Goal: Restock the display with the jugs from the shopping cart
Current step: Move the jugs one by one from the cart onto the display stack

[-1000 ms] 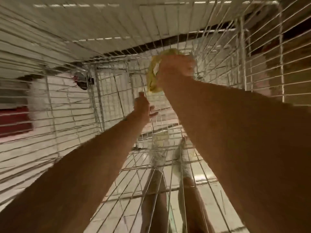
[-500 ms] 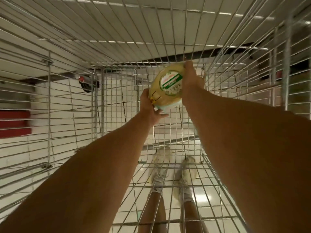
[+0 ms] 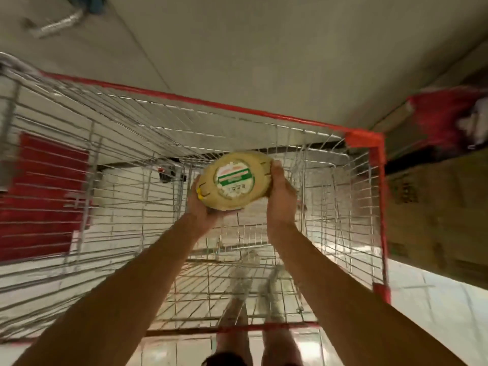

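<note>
the jug (image 3: 235, 204) is pale yellow and lies on its side, round white label (image 3: 233, 180) with a green band facing up, little yellow cap (image 3: 200, 192) at the left. left grip (image 3: 202, 211) cups it from under, right grip (image 3: 281, 196) is wrapped round the other end. it's up inside the wire cart (image 3: 380, 186), clear of the bottom.

It's a shop, plainly: a wire shopping cart (image 3: 364, 140) with red trim, stacked cardboard boxes (image 3: 435, 207) alongside, a glossy tiled floor (image 3: 438, 307) underneath.
</note>
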Demonstrator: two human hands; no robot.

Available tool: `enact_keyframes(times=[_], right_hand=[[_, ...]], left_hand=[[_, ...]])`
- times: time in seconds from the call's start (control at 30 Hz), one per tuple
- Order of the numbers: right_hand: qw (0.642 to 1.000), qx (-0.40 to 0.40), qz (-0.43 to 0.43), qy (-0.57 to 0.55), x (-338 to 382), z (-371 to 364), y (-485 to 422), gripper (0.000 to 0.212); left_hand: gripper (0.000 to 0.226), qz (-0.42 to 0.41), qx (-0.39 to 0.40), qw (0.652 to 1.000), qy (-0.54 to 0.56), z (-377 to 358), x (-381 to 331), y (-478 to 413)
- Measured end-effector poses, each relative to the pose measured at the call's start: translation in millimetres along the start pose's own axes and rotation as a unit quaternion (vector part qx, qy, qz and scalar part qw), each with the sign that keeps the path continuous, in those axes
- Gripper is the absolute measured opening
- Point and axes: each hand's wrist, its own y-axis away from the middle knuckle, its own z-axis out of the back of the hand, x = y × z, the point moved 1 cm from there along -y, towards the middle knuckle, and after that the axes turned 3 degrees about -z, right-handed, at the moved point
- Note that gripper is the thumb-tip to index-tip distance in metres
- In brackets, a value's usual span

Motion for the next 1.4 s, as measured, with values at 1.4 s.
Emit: enact_keyframes(times=[1.4], right_hand=[[0.915, -0.175, 0.341, -0.129, 217, 489, 344, 0.049]], left_hand=[[0.043, 0.090, 0.261, 0.922, -0.273, -376, 240, 411]])
